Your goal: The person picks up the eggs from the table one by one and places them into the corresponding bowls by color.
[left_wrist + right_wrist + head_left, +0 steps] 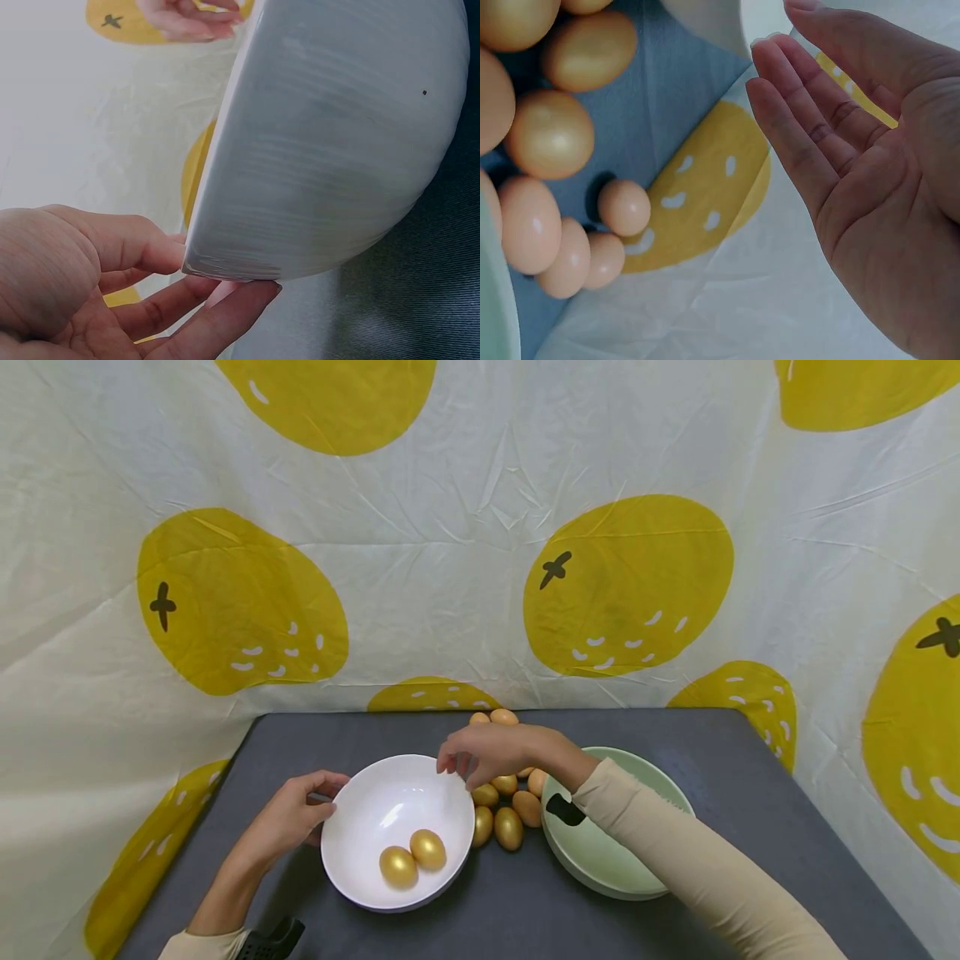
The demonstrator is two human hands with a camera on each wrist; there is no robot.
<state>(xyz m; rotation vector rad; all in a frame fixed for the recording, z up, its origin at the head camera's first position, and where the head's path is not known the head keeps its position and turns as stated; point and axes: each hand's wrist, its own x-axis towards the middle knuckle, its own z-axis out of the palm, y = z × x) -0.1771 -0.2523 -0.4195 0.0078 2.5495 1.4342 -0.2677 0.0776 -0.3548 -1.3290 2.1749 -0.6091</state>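
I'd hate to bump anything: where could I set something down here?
The table looks bare right of the green bowl, beyond the right sleeve, and behind the white bowl toward the back left corner. It is crowded between the bowls, where eggs cluster, and at the white bowl's rim, by the left hand and right hand.

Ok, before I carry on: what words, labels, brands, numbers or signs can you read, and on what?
No readable text: none on the white bowl, green bowl, eggs or cloth backdrop.
The backdrop's dark crosses are fruit-print marks, not lettering.
The dark speck on the white bowl's outside is too small to identify.
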